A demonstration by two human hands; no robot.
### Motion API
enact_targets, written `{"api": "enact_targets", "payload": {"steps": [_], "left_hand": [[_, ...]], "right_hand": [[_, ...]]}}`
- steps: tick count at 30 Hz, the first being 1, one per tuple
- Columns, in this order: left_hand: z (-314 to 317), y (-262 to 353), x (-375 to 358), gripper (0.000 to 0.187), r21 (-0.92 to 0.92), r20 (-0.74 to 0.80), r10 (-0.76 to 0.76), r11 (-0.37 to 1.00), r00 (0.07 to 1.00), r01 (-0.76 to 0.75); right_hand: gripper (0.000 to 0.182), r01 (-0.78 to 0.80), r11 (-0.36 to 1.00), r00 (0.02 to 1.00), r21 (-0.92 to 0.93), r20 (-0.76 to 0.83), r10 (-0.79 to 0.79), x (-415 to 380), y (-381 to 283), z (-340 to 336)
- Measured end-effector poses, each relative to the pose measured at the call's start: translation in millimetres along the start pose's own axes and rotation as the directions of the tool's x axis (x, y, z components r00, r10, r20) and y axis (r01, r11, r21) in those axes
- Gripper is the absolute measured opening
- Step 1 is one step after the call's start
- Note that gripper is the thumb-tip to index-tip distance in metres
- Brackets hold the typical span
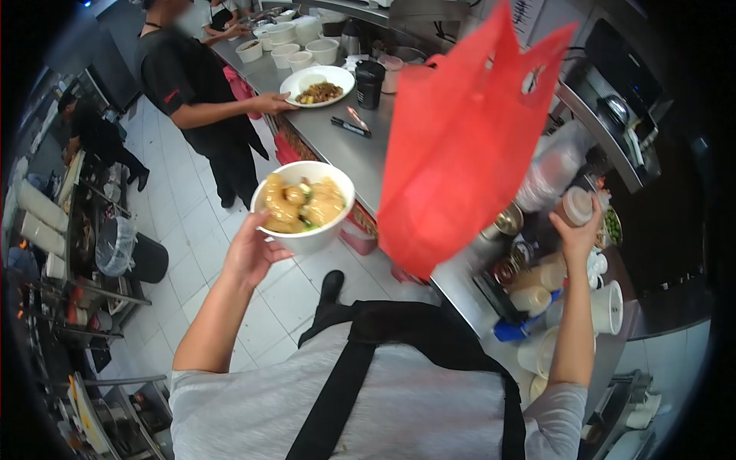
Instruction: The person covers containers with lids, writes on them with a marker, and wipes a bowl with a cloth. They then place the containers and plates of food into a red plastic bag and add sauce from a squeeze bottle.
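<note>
A white bowl [310,239] of glossy light-brown food with bits of green rests in my left hand [257,249], whose fingers wrap its lower side above the floor. On the right, my right hand [579,230] grips a small clear container [573,205] with orange-brown contents, among the items on the counter. Between my hands a large red bag [460,153] stands upright, hiding part of the steel counter [349,157].
A co-worker [184,100] holds the rim of a white plate [343,74] of food. Nearby are a black cup [369,83], a marker [351,126] and stacked white tubs [322,51]. A grey bin [149,259] stands left; another person [96,130] bends behind.
</note>
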State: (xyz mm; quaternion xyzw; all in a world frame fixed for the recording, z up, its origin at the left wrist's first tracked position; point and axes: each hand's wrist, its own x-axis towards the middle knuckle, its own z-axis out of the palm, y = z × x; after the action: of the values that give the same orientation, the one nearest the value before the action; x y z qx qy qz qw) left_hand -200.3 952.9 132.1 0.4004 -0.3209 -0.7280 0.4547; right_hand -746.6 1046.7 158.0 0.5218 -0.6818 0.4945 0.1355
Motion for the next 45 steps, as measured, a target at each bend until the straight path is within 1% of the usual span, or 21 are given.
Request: {"api": "enact_targets", "payload": {"steps": [5,7,10,12,13,15,18,21,22,25,26,29,31,32,33,35,37,38,41,44,45], "left_hand": [[-57,91,108,0.057,0.060,-0.145,0.204,0.978,0.968,-0.198],[-80,125,175,0.057,0.039,-0.151,0.256,0.967,0.955,-0.253],[-106,171,289,0.052,0.020,-0.130,0.290,0.957,0.948,-0.290],[-137,190,380,0.048,0.067,-0.146,0.243,0.970,0.959,-0.235],[-142,193,416,0.048,0.049,-0.233,0.257,0.966,0.938,-0.253],[-175,189,498,0.048,0.040,-0.212,0.362,0.931,0.908,-0.362],[-181,174,575,0.048,0.101,-0.562,0.331,0.937,0.758,-0.334],[-200,155,647,0.048,0.062,-0.701,0.310,0.924,0.642,-0.377],[-194,154,652,0.054,0.117,-0.742,0.273,0.952,0.612,-0.283],[-209,149,675,0.064,0.402,-0.714,0.414,0.903,0.564,-0.155],[-195,154,663,0.070,0.321,-0.730,0.304,0.943,0.613,-0.086],[-180,141,627,0.063,0.662,-0.701,0.536,0.734,0.471,0.152],[-191,105,607,0.055,0.733,-0.385,0.672,0.639,0.632,-0.233],[-192,95,592,0.052,0.584,-0.283,0.372,0.798,0.884,-0.149],[-174,91,561,0.051,0.455,-0.090,0.022,0.890,0.996,0.022],[-132,85,518,0.049,0.264,0.068,-0.151,0.956,0.986,0.129],[-145,68,559,0.041,0.148,0.000,-0.230,0.962,0.973,0.228],[-148,63,562,0.037,0.167,0.004,-0.133,0.977,0.991,0.131],[-176,56,580,0.037,0.167,0.160,-0.111,0.982,0.981,0.084],[-184,64,543,0.043,0.131,0.168,-0.056,0.991,0.984,0.034],[-180,81,513,0.047,0.187,0.050,-0.133,0.975,0.990,0.122]], "right_hand": [[0.083,-0.069,0.976,0.991,-0.207,0.095,0.090,-2,23,15],[0.072,-0.215,0.894,0.943,-0.392,0.156,0.295,-2,24,18],[0.046,-0.100,0.916,0.970,-0.388,0.168,0.176,-17,88,24],[0.045,-0.121,0.895,0.967,-0.428,0.152,0.204,-19,80,32],[0.045,-0.152,0.877,0.961,-0.456,0.138,0.238,-20,70,33],[0.046,-0.207,0.845,0.953,-0.493,0.093,0.287,-22,47,32],[0.046,-0.266,0.808,0.946,-0.525,0.019,0.324,-24,17,28],[0.047,-0.308,0.775,0.941,-0.552,-0.058,0.333,-29,-15,24],[0.047,-0.318,0.770,0.941,-0.553,-0.083,0.329,-30,-27,26],[0.048,-0.335,0.764,0.941,-0.552,-0.161,0.297,-33,-60,22],[0.049,-0.332,0.766,0.943,-0.550,-0.188,0.273,-34,-73,20],[0.050,-0.300,0.791,0.946,-0.533,-0.271,0.176,-36,-114,22],[0.051,-0.258,0.817,0.940,-0.515,-0.331,0.088,-38,-146,26],[0.052,-0.231,0.830,0.931,-0.508,-0.363,0.037,-39,-162,27],[0.053,-0.198,0.845,0.918,-0.496,-0.395,-0.017,-39,-179,31],[0.054,-0.141,0.868,0.892,-0.476,-0.442,-0.098,-39,-208,31],[0.056,-0.073,0.889,0.854,-0.453,-0.489,-0.179,-35,-234,35],[0.056,-0.035,0.898,0.833,-0.440,-0.509,-0.217,-32,-248,40],[0.059,0.105,0.906,0.766,-0.411,-0.548,-0.337,-27,-288,58],[0.058,0.173,0.922,0.739,-0.345,-0.574,-0.353,-26,-297,81],[0.056,0.180,0.936,0.737,-0.302,-0.588,-0.332,-30,-294,81]]}}
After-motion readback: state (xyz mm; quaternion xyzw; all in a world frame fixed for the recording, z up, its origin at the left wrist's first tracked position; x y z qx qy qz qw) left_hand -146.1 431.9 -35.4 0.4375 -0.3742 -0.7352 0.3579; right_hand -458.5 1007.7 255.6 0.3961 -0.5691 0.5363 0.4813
